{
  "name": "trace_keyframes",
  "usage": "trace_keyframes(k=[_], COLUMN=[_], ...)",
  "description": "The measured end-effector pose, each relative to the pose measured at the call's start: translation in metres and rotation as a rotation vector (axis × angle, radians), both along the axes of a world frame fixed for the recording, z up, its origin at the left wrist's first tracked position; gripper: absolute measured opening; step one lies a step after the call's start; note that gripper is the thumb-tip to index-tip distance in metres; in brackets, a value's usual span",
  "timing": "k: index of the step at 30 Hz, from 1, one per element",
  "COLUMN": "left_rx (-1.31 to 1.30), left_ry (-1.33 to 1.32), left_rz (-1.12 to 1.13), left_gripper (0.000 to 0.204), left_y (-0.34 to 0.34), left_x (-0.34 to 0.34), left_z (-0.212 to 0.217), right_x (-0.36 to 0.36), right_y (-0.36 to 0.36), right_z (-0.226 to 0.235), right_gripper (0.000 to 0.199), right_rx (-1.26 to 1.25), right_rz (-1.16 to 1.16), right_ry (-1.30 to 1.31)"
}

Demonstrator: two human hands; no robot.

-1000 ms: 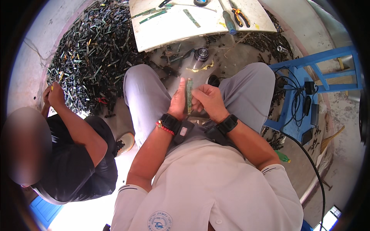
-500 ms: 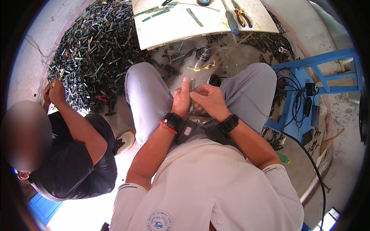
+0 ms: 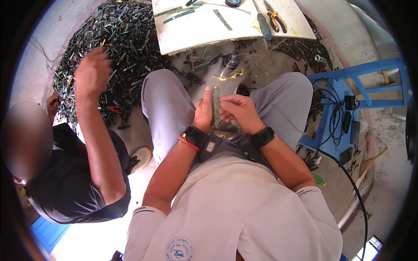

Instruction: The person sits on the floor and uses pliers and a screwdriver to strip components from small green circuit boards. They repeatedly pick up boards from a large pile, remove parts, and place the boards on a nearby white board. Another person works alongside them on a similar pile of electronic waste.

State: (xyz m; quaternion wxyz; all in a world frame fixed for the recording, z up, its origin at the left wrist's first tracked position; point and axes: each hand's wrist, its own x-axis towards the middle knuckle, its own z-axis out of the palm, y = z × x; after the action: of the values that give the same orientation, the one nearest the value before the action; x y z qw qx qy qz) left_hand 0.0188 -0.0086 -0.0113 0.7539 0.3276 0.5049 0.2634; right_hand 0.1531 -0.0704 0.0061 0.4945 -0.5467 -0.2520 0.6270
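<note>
**Green strip held upright over lap**

Strip [image 3: 216,106], narrow, flat, green, gripped on edge between both hands above the knees. Left hand [image 3: 203,114] clasped along its left side, thumb up. Right hand [image 3: 237,114] pinching its right edge with fingertips. Beyond, white board [image 3: 226,28] bearing pliers [image 3: 275,21]; dark scrap heap [image 3: 109,56] on floor.

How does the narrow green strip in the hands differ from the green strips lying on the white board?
The narrow green strip stands upright, pinched between left hand and right hand; the green strips lie flat, untouched, on the white board. All are long, thin and green.
</note>
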Motion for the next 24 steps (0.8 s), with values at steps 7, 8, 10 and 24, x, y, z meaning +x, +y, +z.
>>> trace_keyframes(k=[7,8,10,24], left_rx=[-0.091,-0.106,-0.039,1.668], left_ry=[-0.088,-0.199,-0.308,0.715], left_rz=[-0.063,-0.017,0.003,-1.260], left_gripper=[0.047,0.043,0.038,0.010], left_y=[0.003,-0.001,-0.005,0.050], left_x=[-0.005,-0.003,-0.003,0.017], left_z=[-0.028,-0.033,-0.042,0.105], right_x=[0.001,0.000,-0.001,-0.003], right_y=[0.000,0.000,0.000,0.001], right_z=[-0.002,-0.001,0.003,-0.002], right_gripper=[0.022,0.022,0.022,0.025], right_rx=[-0.032,-0.031,-0.028,0.086], right_rz=[-0.024,-0.026,-0.032,-0.032], right_ry=[0.071,0.071,0.071,-0.074])
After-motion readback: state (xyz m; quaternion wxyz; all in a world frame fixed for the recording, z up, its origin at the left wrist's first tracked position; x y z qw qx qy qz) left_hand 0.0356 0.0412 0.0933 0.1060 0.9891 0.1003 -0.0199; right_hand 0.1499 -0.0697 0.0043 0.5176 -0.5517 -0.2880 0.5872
